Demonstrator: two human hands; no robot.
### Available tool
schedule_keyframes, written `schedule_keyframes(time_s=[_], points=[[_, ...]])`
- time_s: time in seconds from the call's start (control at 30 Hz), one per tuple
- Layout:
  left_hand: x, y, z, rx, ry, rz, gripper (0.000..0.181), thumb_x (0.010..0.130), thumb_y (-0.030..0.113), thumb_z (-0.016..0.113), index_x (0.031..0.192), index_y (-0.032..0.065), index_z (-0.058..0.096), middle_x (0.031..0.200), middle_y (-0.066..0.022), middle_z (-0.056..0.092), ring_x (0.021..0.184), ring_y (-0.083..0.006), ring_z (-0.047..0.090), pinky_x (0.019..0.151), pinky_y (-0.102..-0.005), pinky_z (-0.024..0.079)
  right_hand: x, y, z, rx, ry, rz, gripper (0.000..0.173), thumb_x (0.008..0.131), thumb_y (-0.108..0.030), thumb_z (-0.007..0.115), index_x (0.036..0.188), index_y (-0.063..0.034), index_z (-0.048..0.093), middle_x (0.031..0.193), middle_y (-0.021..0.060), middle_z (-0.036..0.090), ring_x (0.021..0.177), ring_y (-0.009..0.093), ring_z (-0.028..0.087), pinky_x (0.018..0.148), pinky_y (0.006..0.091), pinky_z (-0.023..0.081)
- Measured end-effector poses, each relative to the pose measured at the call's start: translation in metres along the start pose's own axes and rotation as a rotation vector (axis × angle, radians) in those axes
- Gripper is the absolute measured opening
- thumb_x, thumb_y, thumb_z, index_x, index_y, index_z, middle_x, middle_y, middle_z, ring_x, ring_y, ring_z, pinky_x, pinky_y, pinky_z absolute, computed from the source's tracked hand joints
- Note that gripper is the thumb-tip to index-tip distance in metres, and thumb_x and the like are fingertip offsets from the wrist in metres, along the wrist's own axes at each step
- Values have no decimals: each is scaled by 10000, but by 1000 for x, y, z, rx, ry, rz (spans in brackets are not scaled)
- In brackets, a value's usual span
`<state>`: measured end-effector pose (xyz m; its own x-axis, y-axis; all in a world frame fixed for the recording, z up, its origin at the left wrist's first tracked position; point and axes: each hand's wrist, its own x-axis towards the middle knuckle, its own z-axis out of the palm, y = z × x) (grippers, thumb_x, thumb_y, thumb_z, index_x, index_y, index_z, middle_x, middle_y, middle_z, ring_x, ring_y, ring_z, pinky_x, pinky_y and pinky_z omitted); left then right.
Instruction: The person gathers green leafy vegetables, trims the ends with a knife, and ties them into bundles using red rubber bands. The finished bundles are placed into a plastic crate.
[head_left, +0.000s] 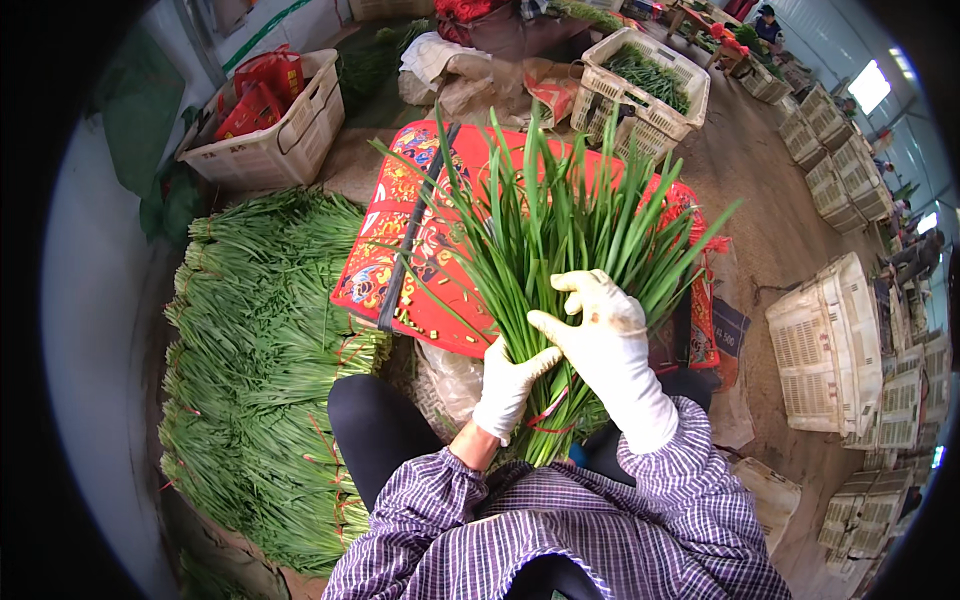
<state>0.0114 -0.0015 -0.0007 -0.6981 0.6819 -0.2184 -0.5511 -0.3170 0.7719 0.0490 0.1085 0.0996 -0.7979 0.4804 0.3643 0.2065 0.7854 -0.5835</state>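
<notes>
A loose-topped bunch of long flat green leaves, probably Chinese chives (536, 225), stands upright between my gloved hands, with a red tie around its lower stems. My left hand (514, 379) is closed around the stems from the left side. My right hand (600, 315) lies against the leaves a little higher, thumb and forefinger apart; whether it grips any leaves cannot be told. Behind the bunch is a red patterned padded surface (457, 300) with a dark strap across it and small cut stem pieces on top. Below the hands the stem ends reach my lap.
Many tied bunches (262, 390) are piled on the left. A white plastic crate (255, 157) holds red bags; another crate (645, 97) at the back holds greens. Stacked crates (825, 345) line the right side. A person (767, 30) sits far off at the upper right.
</notes>
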Motion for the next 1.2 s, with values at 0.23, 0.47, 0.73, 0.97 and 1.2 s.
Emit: schedule_keyframes(time_s=[0.23, 0.47, 0.73, 0.97, 1.2], points=[[-3, 2, -1, -117, 18, -2, 393, 795, 40, 732, 1148, -9, 565, 1033, -62, 658, 873, -127, 621, 819, -272, 510, -6, 21, -2, 509, -106, 412, 91, 838, -91, 690, 849, -53, 607, 766, 17, 639, 566, 82, 564, 497, 235, 442], [2, 6, -1, -201, 56, 17, 342, 823, 58, 695, 1133, -17, 570, 1042, -78, 657, 885, -154, 630, 836, -293, 509, -8, 29, -26, 1208, 26, 389, 113, 891, -119, 642, 867, -43, 563, 774, 72, 635, 510, 62, 530, 450, 159, 423], [2, 15, 4, -137, 50, 52, 351, 814, 50, 713, 1129, -17, 574, 1040, -73, 658, 879, -148, 632, 825, -290, 516, -8, 24, -33, 1220, -4, 436, 123, 920, -148, 608, 860, -61, 543, 720, 38, 594, 442, 41, 452, 404, 157, 369], [-4, 10, 18, -67, -17, 93, 358, 807, 41, 716, 1133, -15, 580, 1041, -68, 664, 883, -144, 633, 834, -286, 512, -17, 35, -103, 1227, -415, 278, 219, 889, -203, 659, 916, 3, 588, 702, 43, 605, 487, 53, 519, 400, 172, 388], [-14, 14, 47, -16, -20, 133, 324, 826, 39, 696, 1121, -19, 578, 1014, -84, 667, 846, -155, 640, 795, -296, 528, -81, 44, -97, 448, -196, 351, 261, 809, -254, 751, 812, -40, 601, 698, 25, 633, 616, 71, 577, 570, 245, 481]])
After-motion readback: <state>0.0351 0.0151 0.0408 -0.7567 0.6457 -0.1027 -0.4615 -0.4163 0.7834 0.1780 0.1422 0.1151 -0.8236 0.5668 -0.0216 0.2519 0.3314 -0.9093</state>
